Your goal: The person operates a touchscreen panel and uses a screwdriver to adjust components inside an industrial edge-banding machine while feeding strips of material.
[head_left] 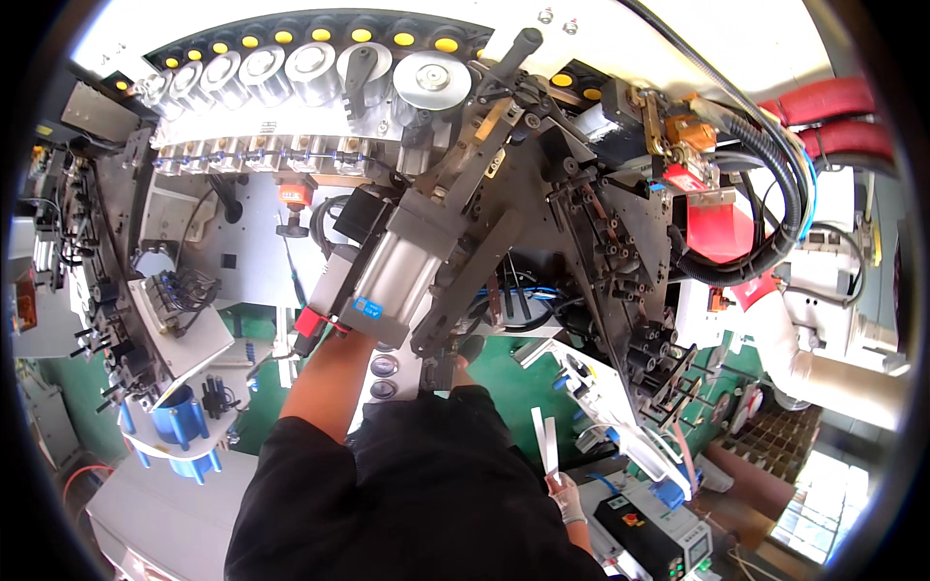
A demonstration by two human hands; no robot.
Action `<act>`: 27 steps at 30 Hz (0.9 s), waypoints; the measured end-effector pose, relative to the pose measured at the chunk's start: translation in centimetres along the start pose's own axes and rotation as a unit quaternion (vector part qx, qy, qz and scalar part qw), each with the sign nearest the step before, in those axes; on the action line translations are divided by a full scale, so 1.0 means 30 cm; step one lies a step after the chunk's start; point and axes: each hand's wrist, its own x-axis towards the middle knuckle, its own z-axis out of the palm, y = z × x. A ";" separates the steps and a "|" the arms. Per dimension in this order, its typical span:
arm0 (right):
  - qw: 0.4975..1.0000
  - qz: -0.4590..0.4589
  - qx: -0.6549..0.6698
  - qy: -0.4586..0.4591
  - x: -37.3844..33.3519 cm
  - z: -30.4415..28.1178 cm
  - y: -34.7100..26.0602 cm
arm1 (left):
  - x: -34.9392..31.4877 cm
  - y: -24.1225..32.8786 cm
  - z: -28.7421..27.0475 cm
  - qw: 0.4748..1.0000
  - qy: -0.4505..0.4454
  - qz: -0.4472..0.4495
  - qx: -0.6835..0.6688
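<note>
My left forearm (327, 382) reaches up beneath a large silver pneumatic cylinder (402, 266) on a machine. The cylinder hides that hand, so its fingers and whatever they touch do not show. Beside the wrist is a red-capped part (310, 321) of the machine. Low on the right, my right hand (566, 499) is closed around two narrow white strips (546, 441). The strips stand up from the fingers and spread slightly apart at the top. A pale glove or wrap covers part of this hand.
A row of silver rollers (312, 73) lines the machine's back. Dark linkages (605, 252) and thick black hoses (775, 247) crowd the right side. Round metal buttons (385, 366) sit below the cylinder. A control box (654, 528) stands beside my right hand, and a grey cabinet (165, 504) at lower left.
</note>
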 end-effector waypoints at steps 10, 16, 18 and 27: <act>0.975 -0.159 0.137 -0.070 0.053 -0.113 -0.347 | 0.092 -0.007 0.069 1.000 -0.001 -0.015 -0.020; 0.981 -0.092 0.155 -0.073 -0.034 -0.153 -0.725 | 0.108 -0.001 0.071 0.999 0.005 -0.019 -0.029; 0.986 -0.091 0.120 -0.072 -0.019 -0.153 -0.725 | 0.101 -0.001 0.063 0.999 0.005 -0.016 -0.027; 0.989 -0.140 0.036 -0.022 0.012 -0.084 -0.465 | 0.024 0.020 0.039 0.999 -0.017 0.033 -0.004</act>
